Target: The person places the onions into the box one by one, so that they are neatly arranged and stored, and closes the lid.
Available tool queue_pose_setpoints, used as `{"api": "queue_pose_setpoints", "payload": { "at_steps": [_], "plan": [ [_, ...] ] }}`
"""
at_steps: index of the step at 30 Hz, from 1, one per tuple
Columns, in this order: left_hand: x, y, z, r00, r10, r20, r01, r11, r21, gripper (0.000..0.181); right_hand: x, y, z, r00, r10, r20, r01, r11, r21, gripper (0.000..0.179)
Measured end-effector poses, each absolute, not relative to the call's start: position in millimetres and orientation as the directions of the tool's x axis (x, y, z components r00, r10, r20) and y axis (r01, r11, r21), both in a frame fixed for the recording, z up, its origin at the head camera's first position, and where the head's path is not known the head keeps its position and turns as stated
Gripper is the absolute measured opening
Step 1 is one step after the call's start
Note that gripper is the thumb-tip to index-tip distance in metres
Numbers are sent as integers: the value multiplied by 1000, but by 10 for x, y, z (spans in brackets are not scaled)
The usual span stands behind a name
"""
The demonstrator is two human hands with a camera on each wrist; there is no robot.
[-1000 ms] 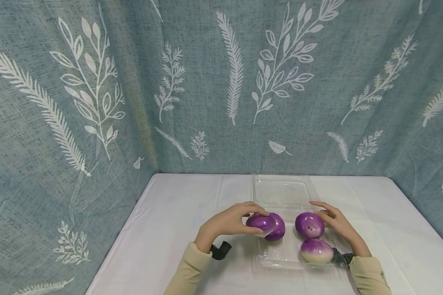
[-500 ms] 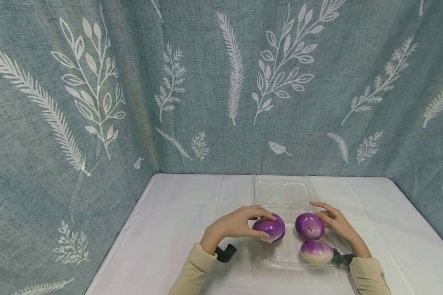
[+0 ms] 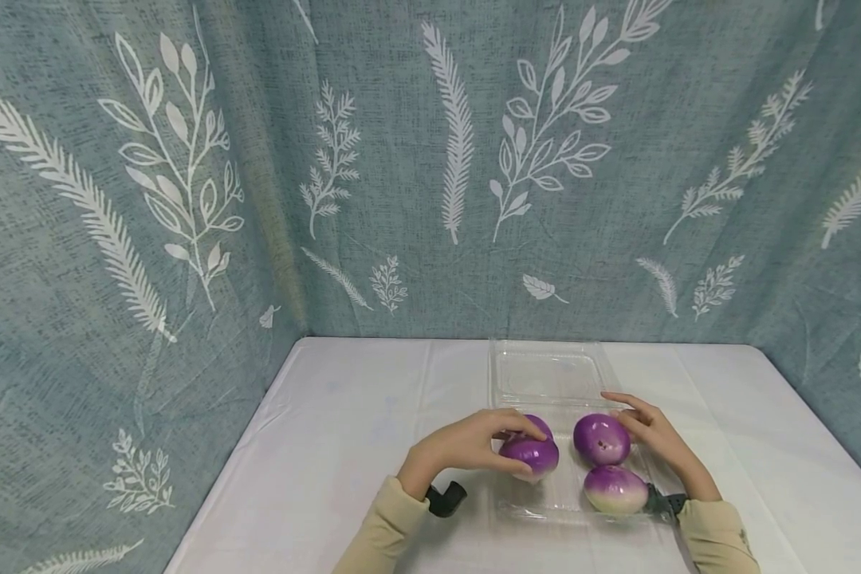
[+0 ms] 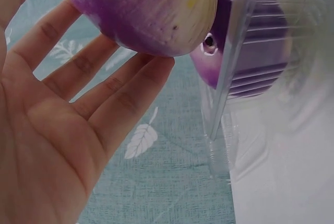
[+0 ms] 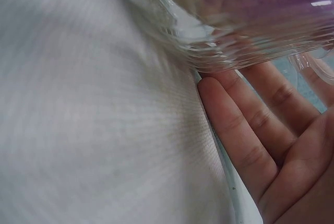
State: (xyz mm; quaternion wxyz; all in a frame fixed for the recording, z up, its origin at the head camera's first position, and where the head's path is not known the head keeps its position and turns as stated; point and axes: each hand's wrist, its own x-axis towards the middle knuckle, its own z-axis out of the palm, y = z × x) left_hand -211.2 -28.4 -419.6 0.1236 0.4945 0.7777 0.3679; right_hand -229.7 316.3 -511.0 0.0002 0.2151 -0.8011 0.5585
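Observation:
My left hand (image 3: 466,442) grips a glossy purple-and-white onion (image 3: 531,458) over the left half of a clear plastic clamshell box (image 3: 563,490). In the left wrist view this onion (image 4: 151,10) is tilted, pale side to the right, close beside the box wall (image 4: 229,67). Another onion (image 3: 540,424) sits just behind it, partly covered. Two more onions, one all purple at the back (image 3: 601,439) and one half white in front (image 3: 615,489), lie in the right half. My right hand (image 3: 653,430) rests at the box's right side, its straight fingers (image 5: 229,114) against the clear wall.
The box's lid (image 3: 548,375) lies folded back, flat behind the base. A white cloth (image 3: 359,414) covers the table. A blue-green leaf-patterned curtain (image 3: 402,159) stands along the back and sides. A black wrist device (image 3: 446,500) is under the left wrist.
My left hand has moved right and slightly nearer with the held onion, uncovering less of the box's left edge. The right hand and the other onions have stayed put.

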Motion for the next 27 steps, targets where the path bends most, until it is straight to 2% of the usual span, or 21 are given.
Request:
{"api": "queue_pose_setpoints", "payload": {
  "at_steps": [27],
  "plan": [
    [-2085, -181, -4346, -469, 876, 112, 668, 268, 694, 41, -2281, 3157, -5101, -908, -340, 244, -349, 294, -890, 38]
  ]
}}
